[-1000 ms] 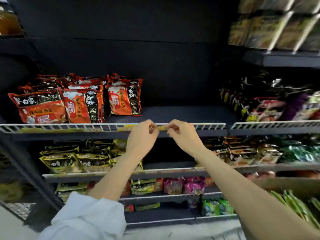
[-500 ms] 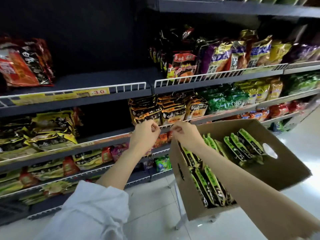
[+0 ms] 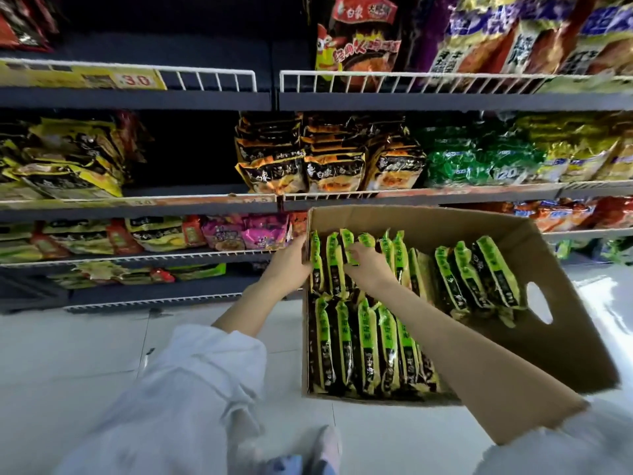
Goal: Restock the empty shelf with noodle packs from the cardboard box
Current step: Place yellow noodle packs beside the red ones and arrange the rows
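An open cardboard box (image 3: 565, 323) stands on the floor in front of the shelves, holding several green-and-black noodle packs (image 3: 370, 347) on edge in rows. My right hand (image 3: 368, 267) is inside the box, fingers closed on the tops of packs in the back-left row. My left hand (image 3: 291, 265) is at the box's left rim, fingers hooked over it beside the leftmost pack; whether they grip the rim or the pack is unclear. The empty shelf (image 3: 212, 49) is the dark bare stretch at upper left, behind a white wire rail.
Stocked shelves fill the wall: red packs (image 3: 359, 32) upper right, orange-black packs (image 3: 329, 166) and green packs (image 3: 479, 159) in the middle, yellow packs (image 3: 65, 159) at left. A yellow price strip (image 3: 82, 78) marks the top rail. White tiled floor (image 3: 85, 344) lies below.
My view has swung down and right from the top shelf to the box. Both hands have left the shelf rail and dropped to the box, the right one onto the packs.
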The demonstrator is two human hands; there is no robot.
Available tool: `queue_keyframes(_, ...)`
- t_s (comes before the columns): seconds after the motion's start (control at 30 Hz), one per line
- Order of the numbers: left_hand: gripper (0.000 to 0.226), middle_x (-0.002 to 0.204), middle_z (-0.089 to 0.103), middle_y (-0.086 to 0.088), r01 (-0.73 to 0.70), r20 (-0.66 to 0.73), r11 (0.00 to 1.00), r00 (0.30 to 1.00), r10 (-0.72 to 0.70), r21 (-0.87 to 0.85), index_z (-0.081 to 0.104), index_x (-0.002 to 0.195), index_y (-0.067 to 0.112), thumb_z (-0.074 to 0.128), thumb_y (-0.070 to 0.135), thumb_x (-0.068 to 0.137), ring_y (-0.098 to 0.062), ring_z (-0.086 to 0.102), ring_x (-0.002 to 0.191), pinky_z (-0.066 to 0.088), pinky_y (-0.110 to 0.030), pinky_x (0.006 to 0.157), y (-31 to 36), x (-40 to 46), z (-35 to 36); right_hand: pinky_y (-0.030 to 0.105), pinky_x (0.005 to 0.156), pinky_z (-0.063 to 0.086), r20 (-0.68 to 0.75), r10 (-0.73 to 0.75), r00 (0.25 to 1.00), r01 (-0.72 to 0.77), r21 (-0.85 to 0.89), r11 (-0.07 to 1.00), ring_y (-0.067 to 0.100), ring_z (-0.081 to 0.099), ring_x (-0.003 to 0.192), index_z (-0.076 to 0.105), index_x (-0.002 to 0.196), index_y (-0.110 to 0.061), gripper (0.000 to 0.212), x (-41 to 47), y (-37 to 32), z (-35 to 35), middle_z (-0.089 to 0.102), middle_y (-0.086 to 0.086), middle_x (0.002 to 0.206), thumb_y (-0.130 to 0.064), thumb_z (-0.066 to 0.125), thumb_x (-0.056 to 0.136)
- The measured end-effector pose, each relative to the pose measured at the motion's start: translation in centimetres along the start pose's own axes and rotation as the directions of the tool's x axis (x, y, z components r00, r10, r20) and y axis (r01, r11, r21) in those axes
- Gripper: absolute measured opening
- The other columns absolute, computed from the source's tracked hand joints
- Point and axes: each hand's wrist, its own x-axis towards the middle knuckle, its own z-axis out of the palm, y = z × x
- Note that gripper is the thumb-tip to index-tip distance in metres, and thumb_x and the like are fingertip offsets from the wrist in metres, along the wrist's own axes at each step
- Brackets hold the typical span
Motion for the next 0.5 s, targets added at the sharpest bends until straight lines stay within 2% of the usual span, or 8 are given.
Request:
queue_keyframes(0.03, 0.068, 0.144, 0.044, -0.011, 0.019, 0.037, 1.000, 0.999, -0.019, -0.008, 0.019, 0.151, 0.020, 0.056, 0.016, 0.094, -0.023, 0.055, 0.108, 0.043, -0.036, 0.093, -0.1, 0.2, -0.2, 0.033, 0.078, 0.052, 0.019, 0.005, 1.000, -0.004, -0.015, 1.000, 0.031, 0.061, 0.105, 0.038, 0.142, -0.008, 0.049, 0.7, -0.1, 0.7, 0.058, 0.018, 0.126, -0.017, 0.053, 0.095)
queue_keyframes(0.07, 0.069, 0.145, 0.043, -0.012, 0.029, 0.054, 1.000, 0.998, -0.028, -0.011, 0.019, 0.151, 0.021, 0.057, 0.018, 0.094, -0.022, 0.054, 0.110, 0.043, -0.036, 0.095, -0.2, 0.4, -0.4, 0.030, 0.070, 0.050, 0.035, 0.016, 0.999, -0.015, -0.028, 1.000, 0.030, 0.061, 0.099, 0.038, 0.141, -0.007, 0.050, 1.4, -0.3, 1.4, 0.059, 0.019, 0.123, -0.019, 0.053, 0.095)
queue_keyframes(0.13, 0.070, 0.148, 0.040, -0.012, 0.058, 0.072, 0.998, 0.996, -0.056, -0.033, 0.020, 0.151, 0.021, 0.058, 0.022, 0.093, -0.026, 0.047, 0.127, 0.041, -0.037, 0.103, -0.6, 0.5, -0.5, 0.029, 0.067, 0.046, 0.058, 0.067, 0.996, -0.063, -0.070, 0.996, 0.031, 0.060, 0.099, 0.034, 0.141, -0.004, 0.053, 2.7, -1.1, 2.8, 0.056, 0.021, 0.123, -0.022, 0.054, 0.095)
queue_keyframes(0.2, 0.069, 0.140, 0.045, -0.008, 0.091, 0.081, 0.994, 0.993, -0.086, -0.054, 0.019, 0.150, 0.025, 0.057, 0.023, 0.093, -0.032, 0.054, 0.120, 0.050, -0.043, 0.095, -0.7, 0.6, -0.4, 0.036, 0.085, 0.047, 0.059, 0.133, 0.989, -0.121, -0.169, 0.978, 0.034, 0.050, 0.119, 0.024, 0.144, -0.002, 0.062, 3.8, -2.0, 4.0, 0.045, 0.024, 0.133, -0.024, 0.054, 0.095)
queue_keyframes(0.27, 0.067, 0.135, 0.047, -0.009, 0.111, 0.083, 0.993, 0.991, -0.107, -0.045, 0.017, 0.150, 0.029, 0.055, 0.023, 0.095, -0.031, 0.065, 0.095, 0.058, -0.044, 0.076, -0.7, 0.4, -0.3, 0.039, 0.098, 0.043, 0.055, 0.178, 0.983, -0.156, -0.281, 0.947, 0.035, 0.039, 0.129, 0.012, 0.148, -0.003, 0.072, 4.5, -2.8, 5.0, 0.035, 0.026, 0.141, -0.023, 0.055, 0.094)
queue_keyframes(0.3, 0.067, 0.140, 0.045, -0.011, 0.117, 0.084, 0.993, 0.990, -0.114, -0.031, 0.016, 0.150, 0.031, 0.054, 0.024, 0.095, -0.030, 0.066, 0.090, 0.059, -0.042, 0.072, -0.7, 0.3, -0.3, 0.039, 0.096, 0.043, 0.058, 0.195, 0.979, -0.167, -0.317, 0.934, 0.035, 0.038, 0.129, 0.007, 0.150, -0.006, 0.076, 4.7, -3.0, 5.5, 0.034, 0.026, 0.141, -0.021, 0.055, 0.094)
queue_keyframes(0.4, 0.066, 0.148, 0.038, -0.011, 0.123, 0.076, 0.992, 0.990, -0.121, -0.026, 0.015, 0.150, 0.033, 0.052, 0.025, 0.096, -0.028, 0.066, 0.092, 0.059, -0.041, 0.074, -0.9, 0.3, -0.3, 0.035, 0.075, 0.044, 0.070, 0.226, 0.972, -0.187, -0.362, 0.913, 0.034, 0.042, 0.121, -0.009, 0.151, -0.019, 0.089, 5.2, -3.0, 6.7, 0.036, 0.028, 0.136, -0.023, 0.058, 0.092)
queue_keyframes(0.5, 0.066, 0.144, 0.044, -0.013, 0.128, 0.078, 0.991, 0.989, -0.125, -0.033, 0.016, 0.150, 0.032, 0.052, 0.025, 0.096, -0.029, 0.066, 0.096, 0.059, -0.043, 0.077, -0.9, 0.3, -0.4, 0.034, 0.070, 0.040, 0.069, 0.212, 0.975, -0.172, -0.375, 0.911, 0.034, 0.041, 0.119, -0.014, 0.150, -0.027, 0.101, 5.7, -2.7, 7.1, 0.035, 0.027, 0.133, -0.038, 0.064, 0.087)
